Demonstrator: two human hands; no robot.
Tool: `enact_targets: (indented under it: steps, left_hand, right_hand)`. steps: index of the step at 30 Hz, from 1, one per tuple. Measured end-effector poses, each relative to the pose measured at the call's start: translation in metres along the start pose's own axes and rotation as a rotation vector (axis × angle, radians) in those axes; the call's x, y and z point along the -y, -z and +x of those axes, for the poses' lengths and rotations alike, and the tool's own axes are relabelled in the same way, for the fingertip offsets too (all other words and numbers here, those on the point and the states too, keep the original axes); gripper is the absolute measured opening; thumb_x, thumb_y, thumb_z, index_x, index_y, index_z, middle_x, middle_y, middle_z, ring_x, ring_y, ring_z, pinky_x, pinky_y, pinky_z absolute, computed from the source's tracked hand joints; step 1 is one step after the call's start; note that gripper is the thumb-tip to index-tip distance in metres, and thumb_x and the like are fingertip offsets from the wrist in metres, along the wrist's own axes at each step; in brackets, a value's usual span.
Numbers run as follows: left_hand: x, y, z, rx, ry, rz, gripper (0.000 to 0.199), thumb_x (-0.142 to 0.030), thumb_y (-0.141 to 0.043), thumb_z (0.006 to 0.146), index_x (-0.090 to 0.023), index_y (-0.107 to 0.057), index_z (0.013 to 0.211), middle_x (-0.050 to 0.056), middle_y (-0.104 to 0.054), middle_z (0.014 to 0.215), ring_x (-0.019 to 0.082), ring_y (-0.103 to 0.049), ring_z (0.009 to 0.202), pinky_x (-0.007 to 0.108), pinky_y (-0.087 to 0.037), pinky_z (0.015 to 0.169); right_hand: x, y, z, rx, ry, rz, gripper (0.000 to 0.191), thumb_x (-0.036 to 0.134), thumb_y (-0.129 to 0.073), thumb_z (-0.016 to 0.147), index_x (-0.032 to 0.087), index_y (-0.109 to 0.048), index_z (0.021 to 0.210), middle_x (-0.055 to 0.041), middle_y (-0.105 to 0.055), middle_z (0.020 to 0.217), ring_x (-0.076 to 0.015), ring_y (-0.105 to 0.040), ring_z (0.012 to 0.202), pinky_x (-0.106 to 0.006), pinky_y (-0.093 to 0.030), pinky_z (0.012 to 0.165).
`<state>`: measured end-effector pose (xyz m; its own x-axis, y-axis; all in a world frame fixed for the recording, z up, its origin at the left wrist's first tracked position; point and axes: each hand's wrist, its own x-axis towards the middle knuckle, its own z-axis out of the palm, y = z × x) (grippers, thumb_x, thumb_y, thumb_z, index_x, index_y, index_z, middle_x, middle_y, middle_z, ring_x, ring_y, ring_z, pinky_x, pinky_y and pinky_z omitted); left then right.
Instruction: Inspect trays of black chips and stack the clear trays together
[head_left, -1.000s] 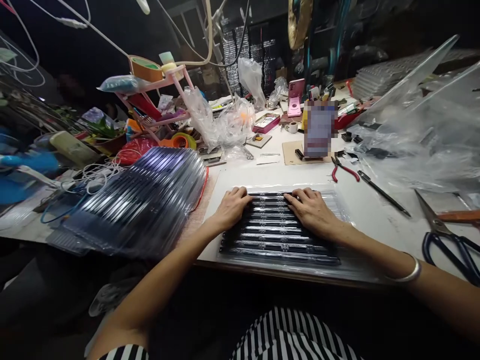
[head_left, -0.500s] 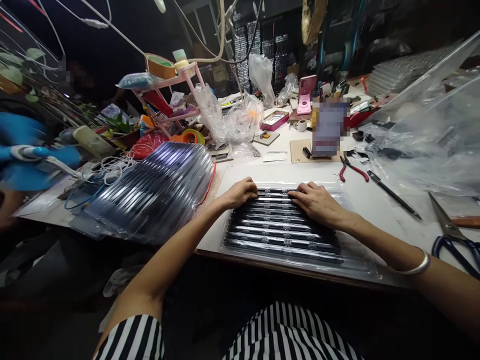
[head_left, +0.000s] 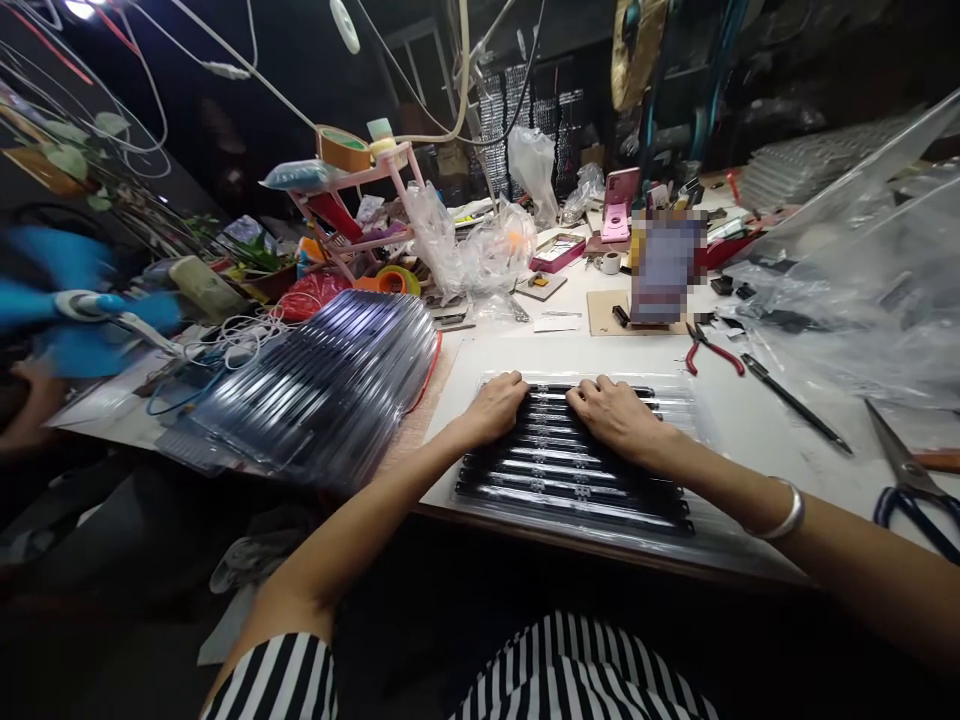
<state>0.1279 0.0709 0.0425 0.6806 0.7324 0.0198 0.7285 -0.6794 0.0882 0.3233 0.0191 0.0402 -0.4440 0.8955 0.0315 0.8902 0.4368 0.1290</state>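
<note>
A clear plastic tray [head_left: 480,497] lies at the table's front edge, filled with rows of thin black strips [head_left: 574,478], whose kind I cannot tell. At its far left part, my left hand [head_left: 496,408] rests on the rows with fingers curled down. My right hand [head_left: 619,418], also closed, bears on the upper rows right of centre. Between the two hands the middles of several strips show. Both sets of fingertips are pressed in among the strips, so whatever they pinch is hidden.
A stack of filled clear trays [head_left: 322,385] leans at left, near a spinning blue fan [head_left: 75,300]. Red-handled pliers [head_left: 712,352], a black pen [head_left: 795,402] and scissors [head_left: 911,480] lie at right. Behind stand a phone [head_left: 660,265], a pink rack [head_left: 360,200] and plastic bags [head_left: 862,270].
The view has shifted slightly, moving the scene right and down. My right hand has slid a little left across the strips, nearer my left hand, uncovering strip ends at the tray's right.
</note>
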Motion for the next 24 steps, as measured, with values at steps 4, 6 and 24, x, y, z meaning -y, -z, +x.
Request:
enact_targets:
  steps: [4,6,24]
  left_hand:
    - [0.002,-0.008,-0.043,-0.071,0.081,-0.076,0.040,-0.027,-0.039,0.092,-0.016,-0.044,0.130,0.013,-0.048,0.134,0.022,-0.044,0.124,0.038,-0.037,0.103]
    - [0.000,-0.014,-0.068,-0.071,0.128,-0.102,0.049,-0.033,-0.037,0.092,-0.016,-0.033,0.138,0.015,-0.035,0.145,0.027,-0.027,0.136,0.048,-0.031,0.106]
    - [0.017,-0.012,-0.078,-0.120,0.213,-0.196,0.043,-0.033,-0.039,0.092,-0.019,-0.041,0.133,0.008,-0.040,0.144,0.024,-0.029,0.135,0.051,-0.029,0.106]
  right_hand:
    - [-0.015,-0.013,-0.029,-0.068,0.015,0.051,0.039,0.011,-0.030,0.090,0.010,-0.051,0.124,-0.0191,-0.059,0.113,-0.0287,-0.053,0.102,-0.041,-0.043,0.079]
    - [-0.020,-0.023,-0.049,-0.091,0.009,0.081,0.042,0.022,-0.029,0.094,0.015,-0.043,0.133,-0.0174,-0.050,0.131,-0.0280,-0.046,0.118,-0.044,-0.039,0.091]
    - [0.004,-0.021,-0.061,-0.045,0.076,0.270,0.070,0.063,-0.026,0.088,0.019,-0.026,0.143,-0.0094,-0.018,0.151,-0.0250,-0.013,0.139,-0.053,-0.014,0.109]
